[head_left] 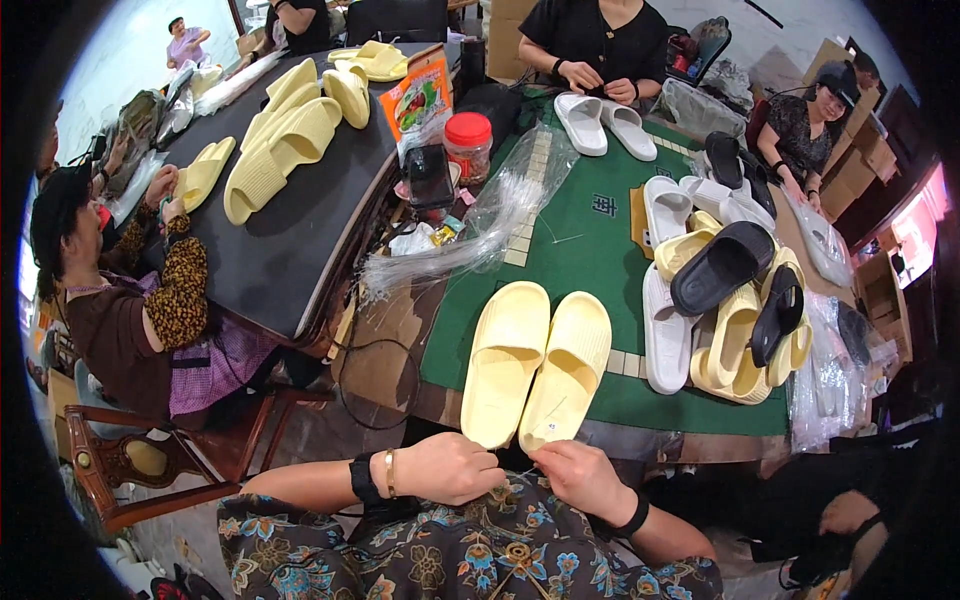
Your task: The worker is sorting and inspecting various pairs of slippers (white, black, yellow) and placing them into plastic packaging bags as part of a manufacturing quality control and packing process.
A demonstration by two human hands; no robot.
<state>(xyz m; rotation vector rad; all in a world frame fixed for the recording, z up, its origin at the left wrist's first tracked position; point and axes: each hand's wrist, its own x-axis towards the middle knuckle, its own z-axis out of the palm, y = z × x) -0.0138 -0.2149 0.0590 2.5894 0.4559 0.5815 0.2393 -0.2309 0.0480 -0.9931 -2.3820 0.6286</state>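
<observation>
A pair of pale yellow slide slippers [507,350] lies side by side at the green table's near edge, heels toward me. My left hand [450,470] is closed by the heel of the left slipper, fingers curled inward. My right hand [583,480] pinches at the heel of the right slipper [567,375], which bears a small white sticker. A thin clear plastic tie shows faintly between my fingertips; its exact path is hard to make out. Beyond the slippers, a bundle of similar ties [425,265] lies partly in a clear bag [525,190].
At right is a heap of white, yellow and black slippers [722,255]. Clear plastic bags [835,365] lie beyond it. A red-lidded jar [468,145] and phone [430,178] stand left of the green mat [590,250]. Co-workers handle slippers around both tables; a wooden chair [170,460] stands left.
</observation>
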